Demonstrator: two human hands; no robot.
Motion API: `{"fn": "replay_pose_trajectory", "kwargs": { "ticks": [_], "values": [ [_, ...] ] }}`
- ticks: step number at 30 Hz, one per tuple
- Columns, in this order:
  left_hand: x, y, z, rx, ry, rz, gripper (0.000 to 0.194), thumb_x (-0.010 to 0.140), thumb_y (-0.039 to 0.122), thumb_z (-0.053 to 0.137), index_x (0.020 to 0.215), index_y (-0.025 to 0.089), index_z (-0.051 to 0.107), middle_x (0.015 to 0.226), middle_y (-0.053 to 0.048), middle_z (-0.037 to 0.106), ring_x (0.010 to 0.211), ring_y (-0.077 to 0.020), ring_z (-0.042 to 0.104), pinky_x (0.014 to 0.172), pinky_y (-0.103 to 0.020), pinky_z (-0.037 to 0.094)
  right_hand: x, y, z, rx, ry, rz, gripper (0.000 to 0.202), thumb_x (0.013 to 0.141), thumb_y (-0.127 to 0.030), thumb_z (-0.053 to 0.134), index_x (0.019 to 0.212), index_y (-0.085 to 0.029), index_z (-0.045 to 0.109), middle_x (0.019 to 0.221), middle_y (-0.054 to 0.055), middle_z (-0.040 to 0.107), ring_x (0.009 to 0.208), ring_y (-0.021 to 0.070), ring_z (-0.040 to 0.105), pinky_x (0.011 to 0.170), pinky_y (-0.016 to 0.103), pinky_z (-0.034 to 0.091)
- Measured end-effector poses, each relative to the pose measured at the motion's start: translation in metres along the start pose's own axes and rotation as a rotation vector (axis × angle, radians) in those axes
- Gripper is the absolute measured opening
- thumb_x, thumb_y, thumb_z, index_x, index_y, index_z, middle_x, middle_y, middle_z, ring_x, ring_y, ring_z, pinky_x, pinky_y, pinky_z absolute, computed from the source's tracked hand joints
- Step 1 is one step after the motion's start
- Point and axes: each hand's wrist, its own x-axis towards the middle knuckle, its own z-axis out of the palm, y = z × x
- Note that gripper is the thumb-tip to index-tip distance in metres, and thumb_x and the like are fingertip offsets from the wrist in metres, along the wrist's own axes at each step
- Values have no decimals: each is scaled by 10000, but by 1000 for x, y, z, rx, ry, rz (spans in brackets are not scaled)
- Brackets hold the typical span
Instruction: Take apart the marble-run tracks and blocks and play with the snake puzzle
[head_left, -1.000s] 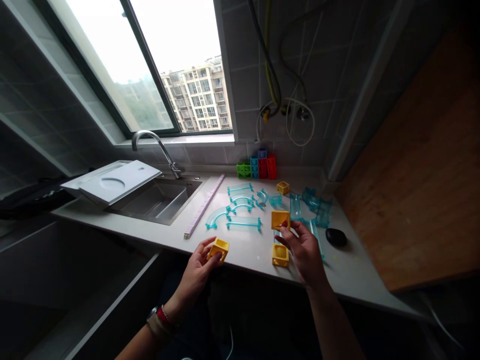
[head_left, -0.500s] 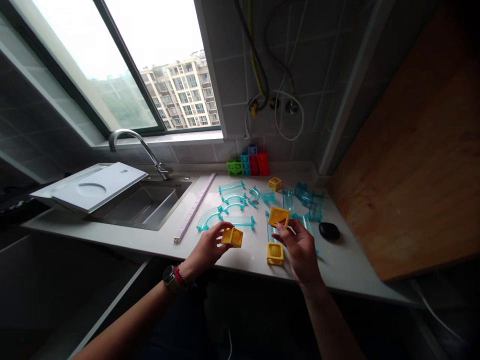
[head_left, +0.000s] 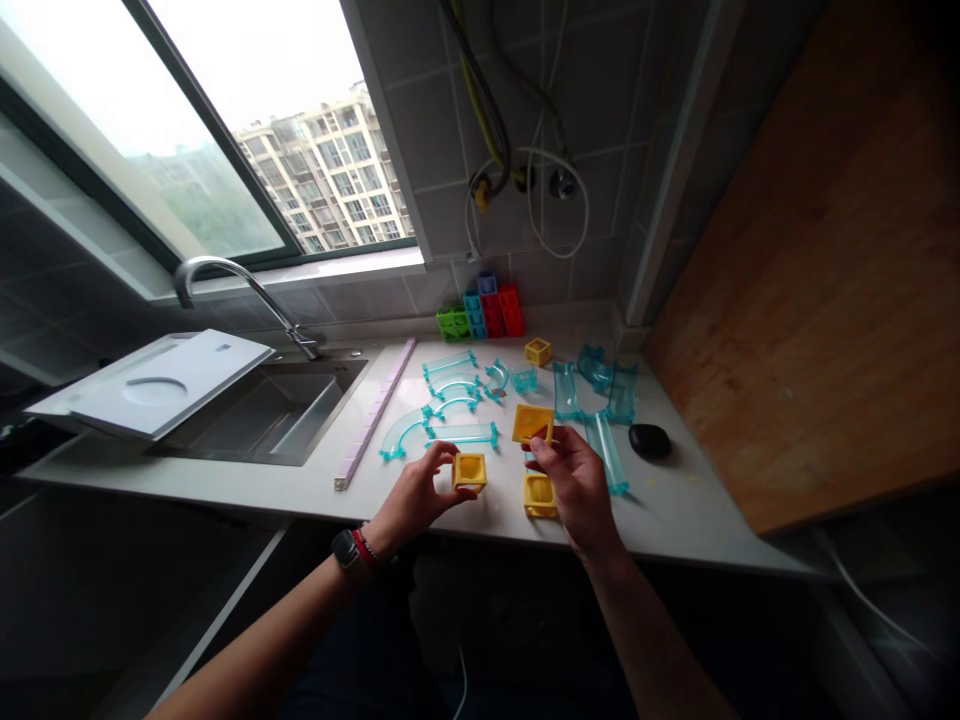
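Between thumb and fingers, my left hand [head_left: 411, 498] grips a yellow cube block [head_left: 470, 471] near the counter's front edge, one hollowed face toward me. My right hand [head_left: 581, 480] pinches a second yellow block [head_left: 531, 424], tilted and raised above the counter. Below it stands another yellow cube block [head_left: 539, 496], partly covered by my right hand. Clear teal track pieces [head_left: 463, 434], straight and curved, lie beyond my hands. One teal track piece [head_left: 606, 450] reaches out from beside my right hand.
Stacked green [head_left: 453, 323], blue and red blocks [head_left: 511, 310] stand against the back wall, with a yellow block [head_left: 538, 351] nearby. A black mouse-like object [head_left: 649, 441] lies right. Leftward are a pale purple strip [head_left: 377, 411], a sink [head_left: 315, 418] and a faucet [head_left: 247, 278]. A wooden panel [head_left: 817, 300] borders the right.
The block in my left hand has turned so that a hollowed face shows instead of an edge. My right hand keeps its block raised, now slightly further left. The whole view has shifted.
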Motion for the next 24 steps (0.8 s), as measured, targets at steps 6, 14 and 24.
{"fn": "replay_pose_trajectory", "kwargs": {
  "ticks": [6, 14, 24],
  "values": [
    [-4, -17, 11, 110, 28, 23, 500, 846, 401, 821, 1264, 238, 599, 1229, -114, 696, 1127, -314, 685, 934, -457, 575, 0, 1, -1, -14, -26, -2, 298, 902, -485, 742, 1023, -215, 706, 1002, 39, 722, 930, 222, 680, 806, 342, 551],
    [-7, -10, 1, 185, -9, 146, 584, 847, 317, 839, 1366, 293, 574, 1381, -95, 627, 1258, -300, 623, 1084, -493, 524, 2, -2, -5, 10, -21, -10, 255, 902, -464, 752, 993, -231, 704, 981, 25, 708, 901, 206, 660, 790, 331, 529],
    [29, 2, 15, 314, 40, 223, 344, 875, 295, 810, 1185, 246, 671, 1166, -98, 708, 1109, -320, 637, 966, -498, 535, 3, -7, -12, 18, -4, -29, 271, 891, -475, 756, 986, -227, 700, 944, 22, 705, 867, 197, 654, 775, 323, 534]
  ]
}}
